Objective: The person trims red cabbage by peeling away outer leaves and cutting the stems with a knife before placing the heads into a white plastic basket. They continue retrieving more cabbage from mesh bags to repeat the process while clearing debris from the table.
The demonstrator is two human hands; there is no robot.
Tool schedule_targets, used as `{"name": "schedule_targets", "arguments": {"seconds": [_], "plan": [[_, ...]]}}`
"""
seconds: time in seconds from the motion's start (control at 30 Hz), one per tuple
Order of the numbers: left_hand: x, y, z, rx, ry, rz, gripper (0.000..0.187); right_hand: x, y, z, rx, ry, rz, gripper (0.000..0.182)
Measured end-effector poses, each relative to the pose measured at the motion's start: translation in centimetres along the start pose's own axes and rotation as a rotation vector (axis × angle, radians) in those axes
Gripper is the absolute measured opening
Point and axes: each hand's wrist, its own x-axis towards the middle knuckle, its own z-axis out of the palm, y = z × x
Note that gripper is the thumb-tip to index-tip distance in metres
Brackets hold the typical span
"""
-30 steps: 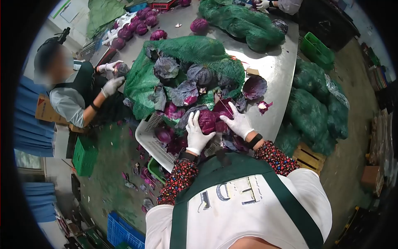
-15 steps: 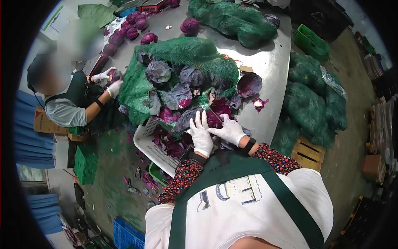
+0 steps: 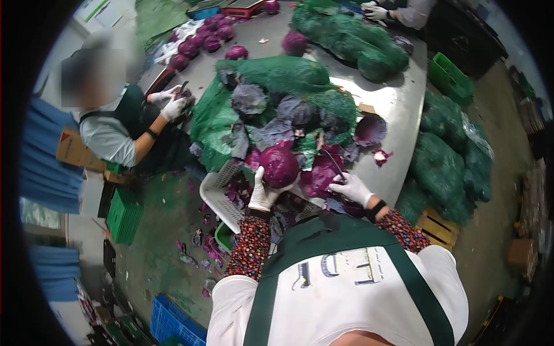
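My gloved left hand (image 3: 264,193) grips a round, glossy red cabbage (image 3: 279,165) from its near left side, above the table's front edge. To the right, the fingers of my gloved right hand (image 3: 353,189) are closed on a knife (image 3: 333,162); its thin dark blade points up and left, and its handle is mostly hidden. Between the hands lies a loose purple cabbage leaf (image 3: 319,176). Just beyond, a green mesh bag (image 3: 271,72) spills dull, leafy red cabbages (image 3: 249,99). Below my left hand, a white perforated basket (image 3: 216,199) contains purple leaf scraps.
A co-worker (image 3: 118,132) at the left handles a cabbage; another person's gloved hands (image 3: 375,11) are at the far side. Trimmed cabbages (image 3: 210,43) line the metal table (image 3: 398,109). Full mesh bags (image 3: 441,158) stand at the right. Leaf scraps (image 3: 210,248) litter the floor.
My hands have moved apart: the left now holds the bare cabbage up, while the right has drawn away rightward with the knife. The view has shifted, and more of the far person shows.
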Motion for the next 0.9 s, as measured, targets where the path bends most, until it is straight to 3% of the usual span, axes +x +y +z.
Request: {"name": "schedule_targets", "arguments": {"seconds": [0.07,0.2,0.27,0.3,0.33,0.4,0.43,0.47,0.53,0.67,0.77,0.83,0.9], "plan": [[-0.4,0.4,-0.9,-0.179,-0.196,-0.055,0.092,-0.4,-0.2,-0.4,-0.103,0.12,-0.184,0.037],[-1.7,1.0,2.5,-0.503,-0.506,-0.116,0.092,0.2,-1.9,-4.1,-0.141,0.439,-0.251,0.031],[-1.8,0.8,2.4,-0.534,-0.571,-0.097,0.092,1.0,-1.6,-5.8,-0.164,0.609,-0.226,0.03],[-2.3,0.9,3.2,-0.544,-0.583,-0.083,0.092,1.8,-0.1,-6.6,-0.183,0.663,-0.321,0.034],[-3.0,1.2,4.5,-0.523,-0.521,-0.04,0.09,2.6,1.4,-6.9,-0.201,0.661,-0.334,0.034],[-3.3,1.7,6.0,-0.514,-0.469,0.009,0.088,3.9,4.2,-7.2,-0.17,0.719,-0.223,0.039],[-3.5,1.8,6.3,-0.418,-0.328,0.117,0.087,3.9,4.9,-6.7,-0.147,0.652,-0.198,0.045],[-3.8,1.9,6.4,-0.321,-0.18,0.217,0.085,3.7,5.1,-6.1,-0.327,0.605,-0.215,0.047],[-4.3,2.1,6.7,-0.227,-0.155,0.246,0.081,3.7,6.3,-3.2,-0.493,0.629,-0.375,0.053],[-5.6,2.3,7.6,-0.063,-0.032,0.351,0.08,2.0,3.7,1.6,-0.34,0.356,-0.229,0.059],[-6.1,2.6,7.7,-0.194,-0.095,0.279,0.082,2.3,2.2,3.8,-0.528,0.18,-0.351,0.054],[-6.3,3.0,8.1,-0.534,-0.37,0.08,0.087,3.0,-0.8,4.6,-0.543,-0.002,-0.342,0.054],[-6.7,3.0,8.7,-0.619,-0.416,0.053,0.089,3.4,-2.3,5.3,-0.535,-0.025,-0.389,0.053]]}}
